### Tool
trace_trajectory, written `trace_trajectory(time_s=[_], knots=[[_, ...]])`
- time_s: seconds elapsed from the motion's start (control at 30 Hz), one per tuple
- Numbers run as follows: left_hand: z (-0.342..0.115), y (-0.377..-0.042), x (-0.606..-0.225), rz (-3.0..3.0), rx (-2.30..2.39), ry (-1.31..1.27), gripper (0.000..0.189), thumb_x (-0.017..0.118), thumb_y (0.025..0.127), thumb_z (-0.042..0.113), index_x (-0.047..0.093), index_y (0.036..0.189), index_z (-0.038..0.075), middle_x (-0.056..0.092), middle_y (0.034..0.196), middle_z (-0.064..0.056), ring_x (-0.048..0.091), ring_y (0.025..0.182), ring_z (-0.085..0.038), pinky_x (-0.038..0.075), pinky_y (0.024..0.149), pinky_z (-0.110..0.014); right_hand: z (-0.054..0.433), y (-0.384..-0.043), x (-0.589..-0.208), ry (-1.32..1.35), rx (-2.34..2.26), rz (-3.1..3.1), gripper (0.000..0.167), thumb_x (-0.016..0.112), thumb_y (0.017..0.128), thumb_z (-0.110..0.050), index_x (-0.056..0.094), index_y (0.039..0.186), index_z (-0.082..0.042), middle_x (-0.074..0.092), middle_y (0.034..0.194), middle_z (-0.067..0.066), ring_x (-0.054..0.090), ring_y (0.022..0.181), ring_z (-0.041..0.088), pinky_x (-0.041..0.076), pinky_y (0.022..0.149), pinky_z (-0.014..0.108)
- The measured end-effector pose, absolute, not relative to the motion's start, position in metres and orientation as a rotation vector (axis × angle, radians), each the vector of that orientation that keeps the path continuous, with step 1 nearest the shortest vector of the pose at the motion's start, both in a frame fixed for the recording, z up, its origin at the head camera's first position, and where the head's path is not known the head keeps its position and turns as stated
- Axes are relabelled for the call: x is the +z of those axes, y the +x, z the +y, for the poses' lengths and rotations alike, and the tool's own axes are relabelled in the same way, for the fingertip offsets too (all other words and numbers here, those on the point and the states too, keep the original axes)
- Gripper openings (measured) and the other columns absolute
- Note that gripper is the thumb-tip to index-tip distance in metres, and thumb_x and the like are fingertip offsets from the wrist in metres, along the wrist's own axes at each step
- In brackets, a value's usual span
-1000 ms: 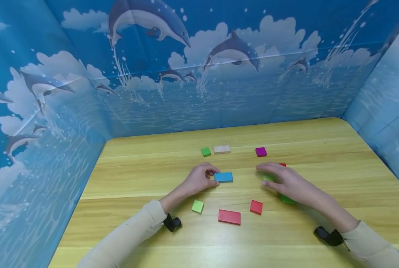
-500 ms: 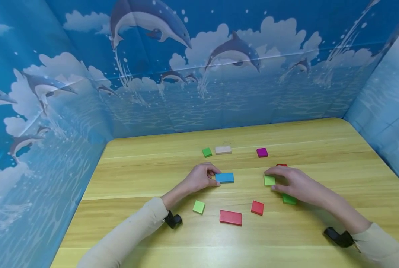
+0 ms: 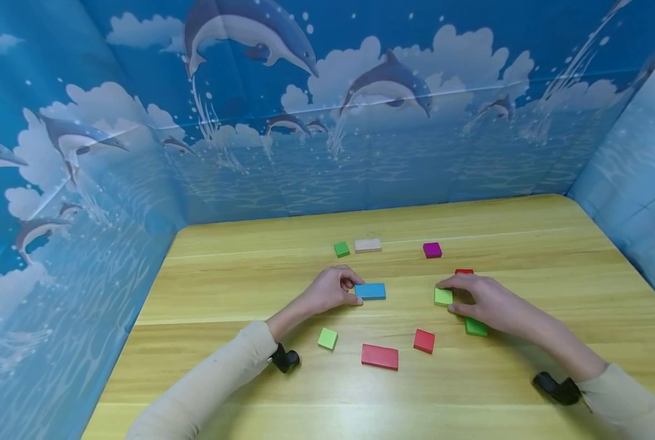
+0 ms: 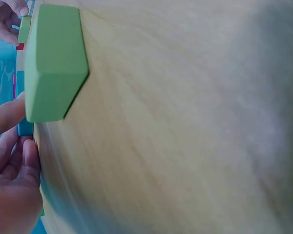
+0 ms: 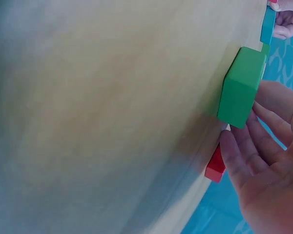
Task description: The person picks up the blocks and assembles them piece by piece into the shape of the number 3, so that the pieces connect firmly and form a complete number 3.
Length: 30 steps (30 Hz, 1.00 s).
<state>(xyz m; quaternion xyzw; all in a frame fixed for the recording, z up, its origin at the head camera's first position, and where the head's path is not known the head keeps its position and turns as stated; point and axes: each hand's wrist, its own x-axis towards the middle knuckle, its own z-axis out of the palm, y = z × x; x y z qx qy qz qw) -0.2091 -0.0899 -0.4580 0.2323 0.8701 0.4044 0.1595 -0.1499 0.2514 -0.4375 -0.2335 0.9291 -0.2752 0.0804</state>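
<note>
On the wooden table, my left hand point(image 3: 330, 292) pinches the left end of a flat blue block point(image 3: 373, 291) between thumb and fingers. My right hand point(image 3: 484, 299) holds a light green square block point(image 3: 443, 297) by its right side, finger at the far edge and thumb at the near one. Just beside that thumb lies a darker green block point(image 3: 476, 327), large in the right wrist view. Partly hidden behind the right hand is a red block point(image 3: 464, 271). In the left wrist view, another light green block point(image 4: 56, 63) covers part of the blue one.
Nearer the table's front lie a red rectangular block point(image 3: 379, 357), a red square block point(image 3: 423, 341) and a light green one point(image 3: 327, 339). Farther back sit a green block point(image 3: 341, 249), a whitish block point(image 3: 368, 245) and a purple block point(image 3: 432, 250). A dolphin-print cloth point(image 3: 360, 165) surrounds the table.
My right hand has shifted slightly right and settled at the light green block, so that block and the darker green one show more. The left hand stays on the blue block.
</note>
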Motion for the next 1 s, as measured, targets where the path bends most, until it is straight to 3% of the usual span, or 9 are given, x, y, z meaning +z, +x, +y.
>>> trace_trajectory(time_s=[0.33, 0.7, 1.0], knots=[[-0.089, -0.21, -0.458, 2.478, 1.153, 0.674, 0.03, 0.083, 0.08, 0.013, 0.073, 0.109, 0.01, 0.059, 0.094, 0.004, 0.054, 0.083, -0.012, 0.047, 0.075, -0.024, 0.242, -0.155, -0.435, -0.704, -0.777, 2.775, 0.041, 0.074, 0.089, -0.017, 0.065, 0.129, -0.011, 0.064, 0.122, 0.004, 0.059, 0.11, 0.025, 0.049, 0.09, 0.047], [-0.09, -0.211, -0.461, 2.468, 1.16, 0.666, 0.03, 0.083, 0.08, 0.013, 0.073, 0.108, 0.011, 0.06, 0.094, 0.004, 0.053, 0.083, -0.011, 0.047, 0.074, -0.024, 0.223, -0.16, -0.432, -0.738, -0.807, 2.7, 0.041, 0.072, 0.091, -0.017, 0.063, 0.13, -0.011, 0.062, 0.128, 0.006, 0.055, 0.12, 0.032, 0.046, 0.096, 0.051], [-0.091, -0.21, -0.459, 2.467, 1.157, 0.659, 0.03, 0.083, 0.08, 0.013, 0.073, 0.108, 0.01, 0.06, 0.094, 0.003, 0.053, 0.083, -0.011, 0.047, 0.074, -0.024, 0.204, -0.17, -0.43, -0.801, -0.798, 2.672, 0.041, 0.073, 0.09, -0.015, 0.064, 0.129, -0.011, 0.063, 0.125, 0.004, 0.058, 0.114, 0.027, 0.049, 0.092, 0.046]])
